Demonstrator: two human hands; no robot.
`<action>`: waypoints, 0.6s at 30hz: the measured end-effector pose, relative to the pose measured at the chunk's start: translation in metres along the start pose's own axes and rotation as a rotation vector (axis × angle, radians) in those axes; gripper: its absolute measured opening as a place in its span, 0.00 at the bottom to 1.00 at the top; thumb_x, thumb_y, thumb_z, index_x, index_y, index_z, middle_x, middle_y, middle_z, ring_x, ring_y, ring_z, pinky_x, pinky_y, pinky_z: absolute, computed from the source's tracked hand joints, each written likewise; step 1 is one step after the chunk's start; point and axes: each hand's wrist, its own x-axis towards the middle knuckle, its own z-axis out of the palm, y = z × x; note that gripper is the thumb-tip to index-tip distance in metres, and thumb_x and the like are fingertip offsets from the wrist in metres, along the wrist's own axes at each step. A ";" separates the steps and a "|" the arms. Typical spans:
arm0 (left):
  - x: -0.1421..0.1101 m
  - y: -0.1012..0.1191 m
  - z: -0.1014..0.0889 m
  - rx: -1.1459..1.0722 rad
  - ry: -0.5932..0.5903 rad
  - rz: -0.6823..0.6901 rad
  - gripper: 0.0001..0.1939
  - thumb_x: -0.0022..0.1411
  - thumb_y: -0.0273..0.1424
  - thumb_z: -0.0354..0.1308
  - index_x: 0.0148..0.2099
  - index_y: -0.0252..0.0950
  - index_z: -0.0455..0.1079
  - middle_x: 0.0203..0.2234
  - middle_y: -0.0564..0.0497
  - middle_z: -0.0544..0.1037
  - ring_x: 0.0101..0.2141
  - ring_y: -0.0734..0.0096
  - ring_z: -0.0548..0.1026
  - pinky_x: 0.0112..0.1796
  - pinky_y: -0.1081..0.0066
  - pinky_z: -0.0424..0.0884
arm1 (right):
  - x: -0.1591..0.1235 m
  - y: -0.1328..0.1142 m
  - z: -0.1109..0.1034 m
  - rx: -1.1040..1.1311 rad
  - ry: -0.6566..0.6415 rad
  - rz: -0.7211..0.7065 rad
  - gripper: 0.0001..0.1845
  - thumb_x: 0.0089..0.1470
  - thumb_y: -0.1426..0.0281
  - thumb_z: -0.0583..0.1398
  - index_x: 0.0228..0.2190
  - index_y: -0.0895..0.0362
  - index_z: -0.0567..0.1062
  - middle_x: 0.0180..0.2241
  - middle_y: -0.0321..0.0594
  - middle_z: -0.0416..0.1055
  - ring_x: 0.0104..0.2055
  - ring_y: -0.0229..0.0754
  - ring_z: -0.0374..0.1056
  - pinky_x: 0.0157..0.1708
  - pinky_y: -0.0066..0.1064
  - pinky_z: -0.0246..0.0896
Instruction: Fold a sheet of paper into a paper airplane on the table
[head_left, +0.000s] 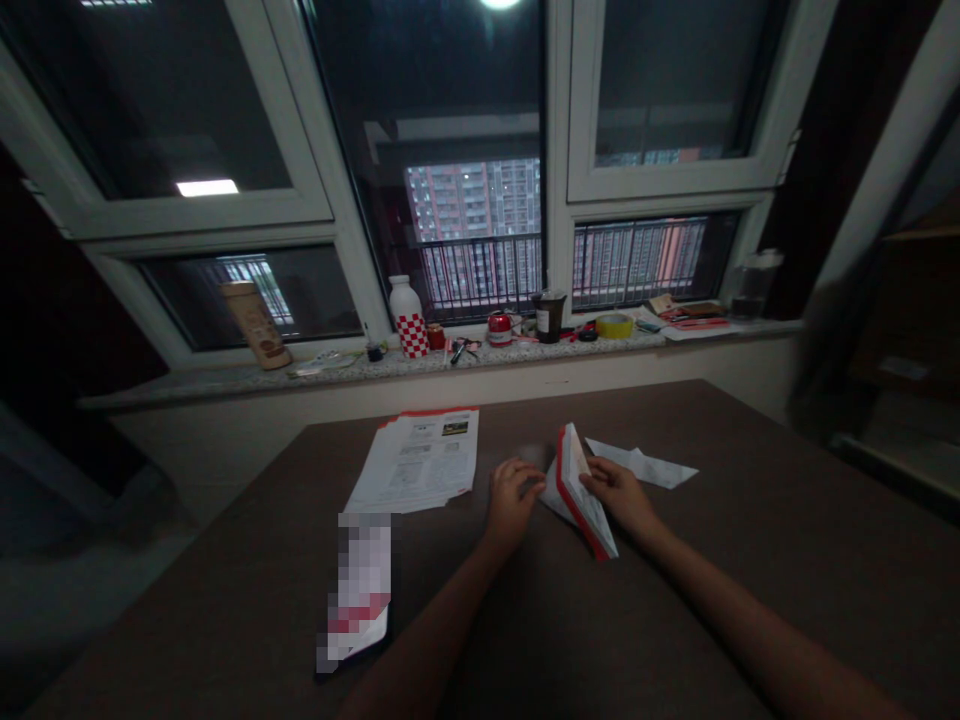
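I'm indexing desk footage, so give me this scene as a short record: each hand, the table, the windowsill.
Left hand: fingers bent, close to the folded red-edged paper; contact unclear
Right hand: gripping that paper's right side
Table: stack of printed sheets, partly pixelated item, white paper piece
Windowsill: tan tumbler, red-and-white checkered bottle, yellow tape roll, among others

Dim in here! Bright reflections glare off the window, pale outdoor light shows low through it, corners beside it sink into shadow, its frames lean with wide-angle stretch, and pixel blocks sit below it.
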 end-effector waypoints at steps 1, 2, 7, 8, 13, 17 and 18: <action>0.000 0.001 0.000 -0.005 0.016 0.001 0.06 0.59 0.29 0.60 0.39 0.40 0.76 0.42 0.49 0.78 0.51 0.59 0.68 0.56 0.54 0.61 | 0.000 0.000 -0.001 -0.046 0.037 -0.018 0.20 0.43 0.59 0.63 0.38 0.56 0.76 0.38 0.44 0.78 0.39 0.51 0.74 0.40 0.41 0.68; 0.000 0.002 0.000 -0.013 0.034 0.000 0.07 0.59 0.30 0.59 0.41 0.39 0.76 0.42 0.49 0.77 0.51 0.59 0.69 0.55 0.55 0.61 | -0.001 0.000 -0.002 -0.108 0.076 -0.041 0.20 0.44 0.59 0.63 0.38 0.56 0.76 0.38 0.44 0.78 0.39 0.51 0.74 0.40 0.40 0.67; -0.005 0.011 0.002 -0.064 0.066 -0.012 0.20 0.59 0.37 0.60 0.53 0.40 0.69 0.50 0.47 0.73 0.55 0.58 0.66 0.56 0.56 0.62 | -0.004 0.000 -0.003 -0.404 0.160 -0.122 0.17 0.48 0.60 0.60 0.39 0.55 0.78 0.32 0.41 0.78 0.31 0.47 0.71 0.33 0.37 0.67; -0.006 0.014 0.003 -0.064 0.049 -0.008 0.22 0.57 0.38 0.62 0.54 0.40 0.68 0.51 0.47 0.72 0.56 0.58 0.65 0.56 0.55 0.61 | -0.005 -0.001 -0.002 -0.419 0.158 -0.132 0.17 0.48 0.61 0.60 0.39 0.55 0.78 0.32 0.41 0.78 0.30 0.47 0.71 0.33 0.37 0.67; -0.009 0.018 0.003 -0.044 0.016 0.027 0.21 0.54 0.36 0.64 0.51 0.40 0.70 0.50 0.47 0.73 0.55 0.57 0.66 0.56 0.55 0.61 | -0.007 -0.003 0.003 -0.339 0.089 -0.165 0.17 0.51 0.60 0.59 0.39 0.55 0.79 0.38 0.43 0.78 0.37 0.50 0.72 0.36 0.38 0.68; -0.004 0.012 -0.001 -0.067 0.079 0.034 0.10 0.58 0.31 0.59 0.44 0.39 0.73 0.43 0.48 0.76 0.50 0.60 0.70 0.54 0.58 0.64 | -0.002 -0.001 -0.001 -0.223 0.092 -0.135 0.18 0.50 0.58 0.61 0.39 0.56 0.79 0.40 0.44 0.78 0.40 0.51 0.73 0.39 0.39 0.68; -0.002 0.010 -0.002 -0.066 0.086 0.020 0.09 0.59 0.30 0.59 0.42 0.39 0.74 0.42 0.48 0.76 0.49 0.61 0.71 0.53 0.59 0.65 | -0.001 0.001 -0.002 -0.203 0.100 -0.126 0.18 0.50 0.57 0.61 0.38 0.56 0.79 0.39 0.44 0.78 0.41 0.51 0.73 0.41 0.40 0.68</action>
